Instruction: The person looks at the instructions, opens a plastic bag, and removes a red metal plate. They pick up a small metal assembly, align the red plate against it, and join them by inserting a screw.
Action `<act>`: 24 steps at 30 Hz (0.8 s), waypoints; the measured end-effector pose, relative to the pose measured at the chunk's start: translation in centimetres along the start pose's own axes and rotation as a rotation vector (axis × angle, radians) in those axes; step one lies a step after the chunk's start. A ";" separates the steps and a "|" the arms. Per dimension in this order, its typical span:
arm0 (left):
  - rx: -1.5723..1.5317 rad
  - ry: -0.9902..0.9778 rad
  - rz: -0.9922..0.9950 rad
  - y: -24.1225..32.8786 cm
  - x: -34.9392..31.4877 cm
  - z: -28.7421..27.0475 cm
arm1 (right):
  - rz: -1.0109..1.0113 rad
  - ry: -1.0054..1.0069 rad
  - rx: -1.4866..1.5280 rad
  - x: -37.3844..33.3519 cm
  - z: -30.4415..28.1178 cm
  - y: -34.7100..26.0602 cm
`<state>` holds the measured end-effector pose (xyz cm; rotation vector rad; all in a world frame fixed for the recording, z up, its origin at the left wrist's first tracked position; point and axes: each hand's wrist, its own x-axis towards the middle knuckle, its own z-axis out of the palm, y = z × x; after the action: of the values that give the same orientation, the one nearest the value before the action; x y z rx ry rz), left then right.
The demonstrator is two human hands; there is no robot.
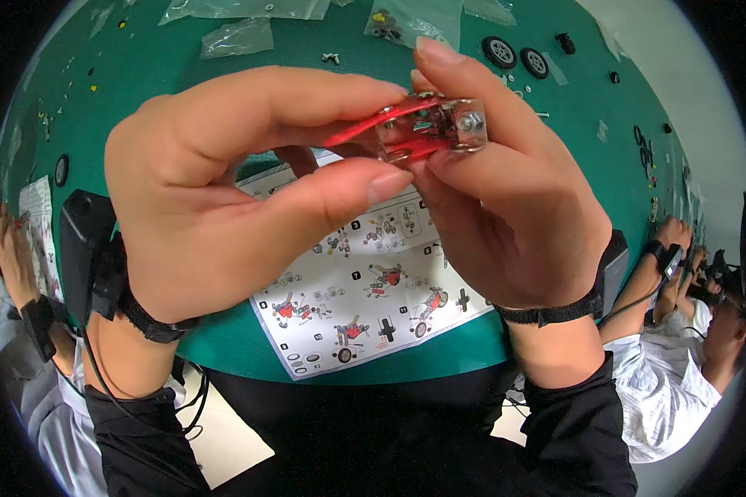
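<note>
Both hands hold a small red and silver metal model assembly (425, 131) up above the table, near the top middle of the view. My left hand (224, 186) pinches its red side between thumb and forefinger. The fingers of my right hand (526, 190) close on the silver end, where a shiny square plate and a bolt head show. Much of the assembly is hidden behind my fingers. Below it lies a white instruction sheet (348, 306) with printed pictures of a model motorcycle's steps; my hands cover its upper part.
On the green table (224, 348) lie two black wheels (499, 52) at the upper right, clear plastic bags (237, 38) along the far side, and loose screws (331, 59). Another wheel (61, 170) lies at the left. Co-workers' arms (646, 286) flank me on both sides.
</note>
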<state>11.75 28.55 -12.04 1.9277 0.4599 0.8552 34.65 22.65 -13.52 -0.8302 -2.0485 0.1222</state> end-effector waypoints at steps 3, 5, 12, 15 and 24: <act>0.075 0.024 0.037 -0.1 -0.3 0.0 | -0.006 0.017 0.002 -0.2 0.5 0.3; 0.133 0.032 0.017 0.3 -0.2 -0.1 | 0.022 0.036 0.041 -0.1 0.6 0.1; 0.302 0.005 0.118 0.6 -0.1 -0.6 | 0.062 0.007 0.058 0.1 0.4 -0.4; 0.345 -0.008 0.125 0.8 0.1 -0.7 | 0.073 0.010 0.078 0.0 0.5 -0.4; 0.286 0.038 0.100 -0.3 -0.3 -1.4 | 0.084 -0.016 -0.070 0.8 -0.1 -1.2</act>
<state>10.52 29.34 -12.04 2.2150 0.5353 0.9316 33.80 22.15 -12.46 -0.9623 -2.0429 0.1045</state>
